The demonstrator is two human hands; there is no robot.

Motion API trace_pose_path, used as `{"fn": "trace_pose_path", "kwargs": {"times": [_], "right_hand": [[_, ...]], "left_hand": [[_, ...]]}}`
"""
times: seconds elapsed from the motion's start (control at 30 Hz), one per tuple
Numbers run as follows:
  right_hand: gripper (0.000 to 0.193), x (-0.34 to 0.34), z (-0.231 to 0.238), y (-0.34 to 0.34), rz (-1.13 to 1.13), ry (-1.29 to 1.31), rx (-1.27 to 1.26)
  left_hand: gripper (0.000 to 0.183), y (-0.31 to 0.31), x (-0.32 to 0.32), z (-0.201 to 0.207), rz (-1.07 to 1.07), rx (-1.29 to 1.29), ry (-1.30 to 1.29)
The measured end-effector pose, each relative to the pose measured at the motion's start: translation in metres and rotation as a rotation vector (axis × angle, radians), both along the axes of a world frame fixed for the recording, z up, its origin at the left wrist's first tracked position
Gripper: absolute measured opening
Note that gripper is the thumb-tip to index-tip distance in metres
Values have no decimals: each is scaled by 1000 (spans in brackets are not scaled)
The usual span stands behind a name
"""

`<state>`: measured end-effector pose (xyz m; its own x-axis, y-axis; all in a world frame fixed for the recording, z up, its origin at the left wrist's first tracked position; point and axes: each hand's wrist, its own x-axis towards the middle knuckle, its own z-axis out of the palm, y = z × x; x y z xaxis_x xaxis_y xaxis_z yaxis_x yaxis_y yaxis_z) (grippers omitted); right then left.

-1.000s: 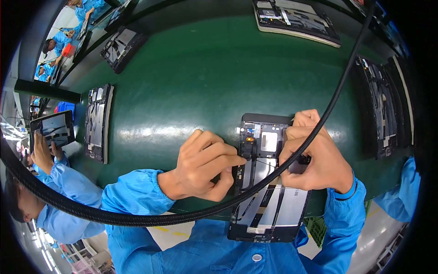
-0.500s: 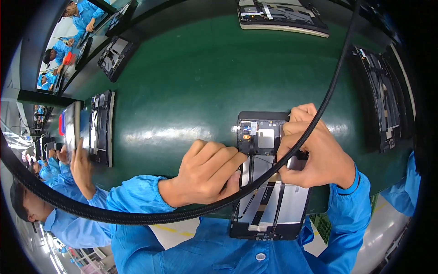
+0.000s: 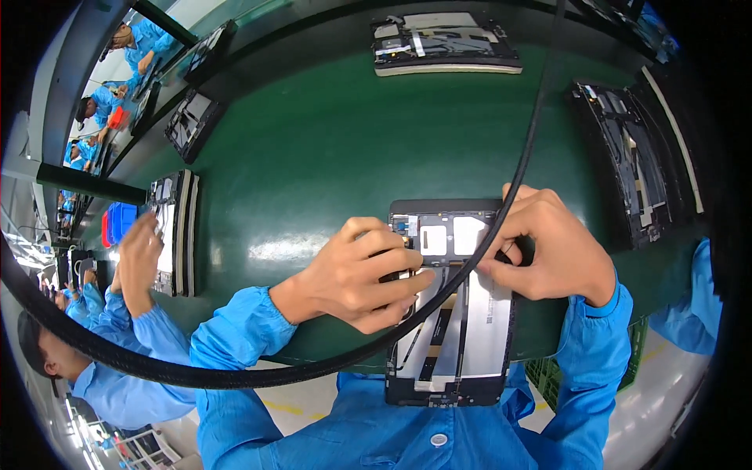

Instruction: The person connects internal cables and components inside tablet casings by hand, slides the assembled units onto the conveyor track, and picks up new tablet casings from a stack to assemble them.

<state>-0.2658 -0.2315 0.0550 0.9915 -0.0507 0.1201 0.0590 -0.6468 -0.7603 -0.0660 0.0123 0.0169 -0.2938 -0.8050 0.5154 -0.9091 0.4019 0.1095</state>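
One co-worker, far left: a person in a pale-blue smock and dark cap [image 3: 110, 372], a blurred hand [image 3: 139, 258] at the nearby stack, contact unclear.
Left stack: flat, opened black-framed devices with silvery insides [image 3: 180, 235] on the glossy dark-green tabletop [image 3: 313, 133].
Left hand: the wearer's bare left hand [image 3: 356, 274], fingers bent and close together, tips reaching over the left long edge of an opened, rectangular, black-framed tablet with silvery panels and dark ribbon strips [image 3: 450, 333]; cannot tell whether they pinch anything.
Tablet: between the hands, long axis pointing away from the body, near end beyond the table's edge.
Relation: it lies rightward of the left hand and leftward of the right; both are at its far half, neither clearly nearer.
Cable: a thick black braided cable [image 3: 211, 377] arcs in front, covering part of the tablet.
Right hand: the bare right hand [image 3: 548, 251], fingers curled over the right long edge, tips partly hidden; a pinch cannot be confirmed.
Right stack: more opened black-framed devices [image 3: 630, 157], well apart.
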Motion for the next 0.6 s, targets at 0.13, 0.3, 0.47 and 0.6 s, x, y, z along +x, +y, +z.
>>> {"fn": "trace_pose_path", "kwargs": {"times": [0.13,0.3,0.47,0.6], "right_hand": [[14,-4,20,-11,-49,359,13],[25,-6,24,-19,-49,439,79],[33,-5,18,-27,-35,504,144],[36,-10,14,-31,-54,531,186]], "left_hand": [[35,-4,-14,5,-89,126,78],[47,-8,-30,13,-199,314,104],[52,-8,-53,12,-201,328,234],[47,-4,-59,14,-61,281,141]]}}
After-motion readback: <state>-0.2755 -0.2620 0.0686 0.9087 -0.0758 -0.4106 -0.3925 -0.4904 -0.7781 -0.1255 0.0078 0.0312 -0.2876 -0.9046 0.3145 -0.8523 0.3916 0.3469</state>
